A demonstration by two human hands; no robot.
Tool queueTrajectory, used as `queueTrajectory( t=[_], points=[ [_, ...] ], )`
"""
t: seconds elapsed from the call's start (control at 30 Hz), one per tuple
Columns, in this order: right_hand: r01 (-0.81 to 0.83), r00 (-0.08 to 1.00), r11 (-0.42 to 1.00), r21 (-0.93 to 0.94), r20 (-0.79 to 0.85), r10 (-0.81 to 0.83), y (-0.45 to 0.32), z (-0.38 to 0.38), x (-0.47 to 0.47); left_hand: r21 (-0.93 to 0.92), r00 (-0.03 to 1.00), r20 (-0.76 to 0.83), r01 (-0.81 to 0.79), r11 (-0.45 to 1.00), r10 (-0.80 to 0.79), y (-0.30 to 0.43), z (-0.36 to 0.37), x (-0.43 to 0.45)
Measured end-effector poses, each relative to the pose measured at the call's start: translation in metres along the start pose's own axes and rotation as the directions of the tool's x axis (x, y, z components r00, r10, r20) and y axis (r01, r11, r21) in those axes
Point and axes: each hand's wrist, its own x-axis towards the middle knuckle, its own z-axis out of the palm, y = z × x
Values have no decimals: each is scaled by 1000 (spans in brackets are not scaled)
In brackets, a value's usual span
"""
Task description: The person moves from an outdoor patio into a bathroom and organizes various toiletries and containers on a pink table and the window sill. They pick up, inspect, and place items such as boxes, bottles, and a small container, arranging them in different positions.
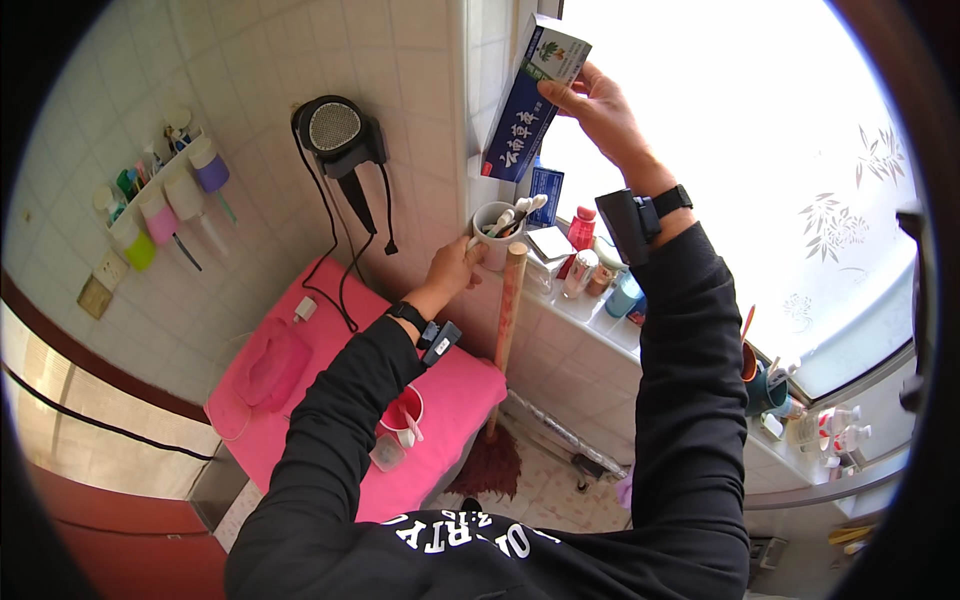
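Note:
My right hand (600, 112), raised before the bright window, grips a blue and white toothpaste box (521, 112) by its right side. The box is tilted, its printed face towards me. Lower left, my left hand (454, 271) is at the handle side of a pale mug (493, 251), fingers curled against it; the grip is partly hidden. Several toothbrushes (517, 214) stand in the mug, on the end of the tiled window ledge. Behind them a smaller blue box (545, 195) leans upright.
Bottles and jars, among them a red bottle (581, 229), line the ledge (600, 319). A wooden mop handle (510, 307) rises beside the mug. A hair dryer (341, 142) hangs on the left wall above a pink-covered surface (442, 480). A cup rack (161, 176) is further left.

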Motion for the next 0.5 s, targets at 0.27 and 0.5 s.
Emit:
queueTrajectory(
  t=[0.27,0.5],
  points=[
    [9,996,998,-55,85,-5,-7,16,-11,-14,999,-16,-33,999,32,29,-10,-6],
    [-24,990,999,-31,138,28,-15,32,-20,34,997,-13,-82,996,82,47,-28,-29]
  ],
)
